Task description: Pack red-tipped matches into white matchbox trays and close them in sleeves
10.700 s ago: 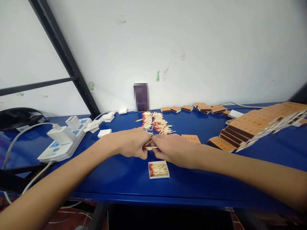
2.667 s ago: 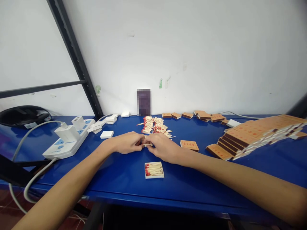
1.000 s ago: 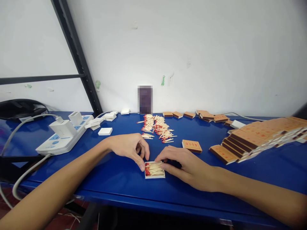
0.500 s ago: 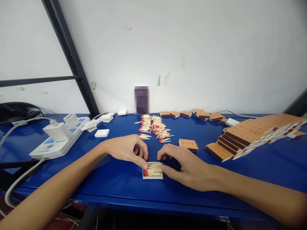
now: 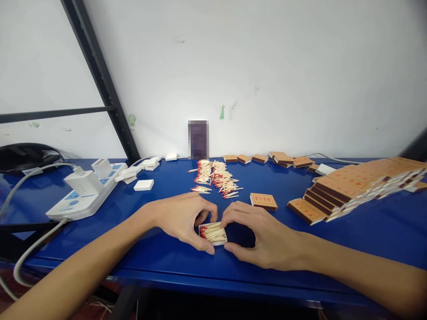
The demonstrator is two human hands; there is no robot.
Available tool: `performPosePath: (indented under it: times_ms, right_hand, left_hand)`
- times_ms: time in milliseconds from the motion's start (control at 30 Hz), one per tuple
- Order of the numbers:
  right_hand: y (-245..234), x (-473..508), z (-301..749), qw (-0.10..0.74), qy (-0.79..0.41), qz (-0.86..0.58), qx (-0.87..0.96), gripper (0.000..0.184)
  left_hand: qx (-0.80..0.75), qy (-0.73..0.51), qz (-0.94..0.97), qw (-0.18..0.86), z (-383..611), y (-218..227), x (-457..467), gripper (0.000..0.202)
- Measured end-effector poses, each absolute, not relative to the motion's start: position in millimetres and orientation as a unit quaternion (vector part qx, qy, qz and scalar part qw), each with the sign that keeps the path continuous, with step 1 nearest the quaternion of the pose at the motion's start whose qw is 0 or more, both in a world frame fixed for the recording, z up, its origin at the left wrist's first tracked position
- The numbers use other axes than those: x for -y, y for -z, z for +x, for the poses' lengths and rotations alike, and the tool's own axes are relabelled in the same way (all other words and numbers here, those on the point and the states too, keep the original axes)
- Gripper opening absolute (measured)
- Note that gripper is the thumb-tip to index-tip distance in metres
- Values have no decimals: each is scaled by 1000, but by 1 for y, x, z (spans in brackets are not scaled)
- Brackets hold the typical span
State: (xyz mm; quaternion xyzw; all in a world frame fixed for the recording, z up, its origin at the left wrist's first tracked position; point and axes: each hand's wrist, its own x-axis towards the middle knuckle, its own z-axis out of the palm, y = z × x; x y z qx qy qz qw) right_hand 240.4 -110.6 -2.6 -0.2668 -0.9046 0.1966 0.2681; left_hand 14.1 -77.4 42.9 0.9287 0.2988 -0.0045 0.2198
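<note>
A small white matchbox tray (image 5: 213, 234) full of red-tipped matches sits tilted near the front of the blue table (image 5: 160, 249). My left hand (image 5: 182, 218) grips its left side with thumb and fingers curled round it. My right hand (image 5: 258, 233) holds its right side the same way. Behind my hands lies a loose pile of matches (image 5: 216, 178). A single orange matchbox sleeve (image 5: 263, 201) lies just right of the pile.
A long slanted row of orange matchboxes (image 5: 353, 184) fills the right side. More orange boxes (image 5: 283, 158) line the wall. Small white trays (image 5: 144, 184) and a white power strip with plugs (image 5: 85, 191) sit at left. A black metal frame (image 5: 100, 80) rises behind.
My hands came back from the match pile to the tray, laid matches in it, then closed round both its sides; the tray is now lifted slightly and tilted.
</note>
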Motion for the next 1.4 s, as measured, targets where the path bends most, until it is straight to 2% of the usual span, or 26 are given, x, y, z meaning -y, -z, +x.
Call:
performPosePath:
  times_ms: [333,833,1100,1300,1400]
  right_hand:
    - [2,115,240,320,-122,-221,913,27]
    - [2,113,240,316,-55,-188,928,29]
    - [2,114,243,314,-28,-169,934,10]
    - [0,113,241,312,-31,-172,934,12]
    - [-13,109,247,290,30,-213,933,14]
  left_hand:
    - [-297,-1,927,229,15,-44,78,40]
    - [-297,-11,928,225,14,-44,77,39]
    - [-296,-11,929,223,14,-44,76,39]
    - [-302,-4,930,212,14,-45,77,42]
    - [-313,-4,927,208,15,-47,79,48]
